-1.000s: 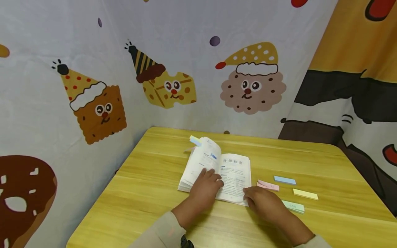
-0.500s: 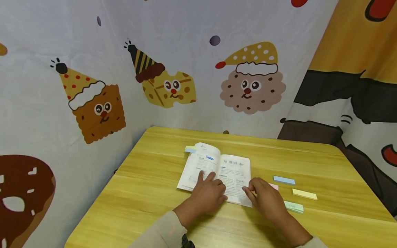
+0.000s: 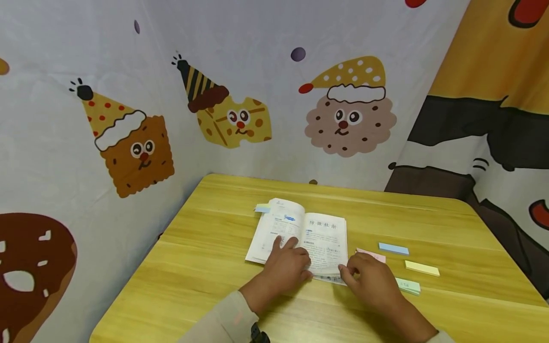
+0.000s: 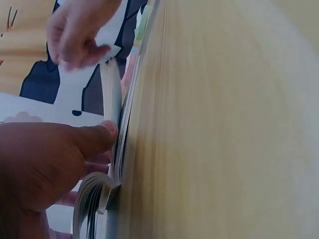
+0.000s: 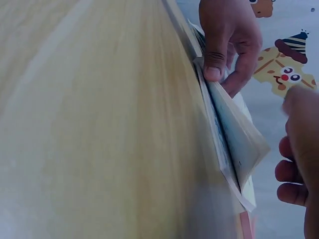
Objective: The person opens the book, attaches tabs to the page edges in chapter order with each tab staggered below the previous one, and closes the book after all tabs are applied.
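An open paperback book (image 3: 324, 238) lies on the table with printed pages facing up. My left hand (image 3: 286, 266) rests across its lower middle, fingers spread over the left page and thumb at the bottom edge near the spine. At the right page's lower corner, my right hand (image 3: 372, 278) pinches the page edge between curled fingers and thumb. Some pages (image 5: 238, 134) stand raised there, showing a printed page beneath. Blue and yellow sticky tabs (image 3: 262, 208) stick out from the book's upper left edge.
Right of the book lie sticky-note strips: pink (image 3: 371, 256), partly behind my right hand, blue (image 3: 393, 248), yellow (image 3: 422, 267) and green (image 3: 408, 286). The wooden table (image 3: 206, 267) meets a cartoon-printed cloth (image 3: 283, 166) at its back edge.
The left pages, raised earlier, have settled flatter under my left hand, which shifted slightly right. My right hand has lifted the lower right corner of the right-hand pages.
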The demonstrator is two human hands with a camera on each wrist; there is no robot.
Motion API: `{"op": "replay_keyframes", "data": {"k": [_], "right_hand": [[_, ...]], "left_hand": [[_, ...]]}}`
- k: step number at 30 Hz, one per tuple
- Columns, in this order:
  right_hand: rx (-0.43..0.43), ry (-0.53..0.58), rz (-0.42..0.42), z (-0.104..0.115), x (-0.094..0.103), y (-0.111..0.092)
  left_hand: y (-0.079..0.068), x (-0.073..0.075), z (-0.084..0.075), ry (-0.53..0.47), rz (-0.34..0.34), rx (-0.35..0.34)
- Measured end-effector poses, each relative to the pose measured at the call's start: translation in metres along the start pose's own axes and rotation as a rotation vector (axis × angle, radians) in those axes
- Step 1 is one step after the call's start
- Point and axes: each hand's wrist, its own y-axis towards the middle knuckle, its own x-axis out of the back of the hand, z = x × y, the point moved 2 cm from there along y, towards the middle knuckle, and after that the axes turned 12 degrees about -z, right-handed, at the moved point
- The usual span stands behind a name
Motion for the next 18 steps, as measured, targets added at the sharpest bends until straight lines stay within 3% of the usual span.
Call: {"op": "replay_keyframes", "data": {"k": [4,11,15,18], "right_hand": [[0.047,0.056,-0.019,0.0,0.005,-0.001],[0.113,0.081,0.02,0.0,-0.001,-0.003],[0.126,0.068,0.101,-0.001,-0.009,-0.004],[0.134,0.048,0.188,-0.002,-0.014,-0.005]], "left_hand": [[0.0,0.002,0.002,-0.012,-0.017,-0.016],[-0.001,0.003,0.003,-0.031,-0.036,-0.001],[0.0,0.001,0.002,-0.037,-0.023,0.064],[0.0,0.0,0.002,-0.069,-0.034,0.164]]}}
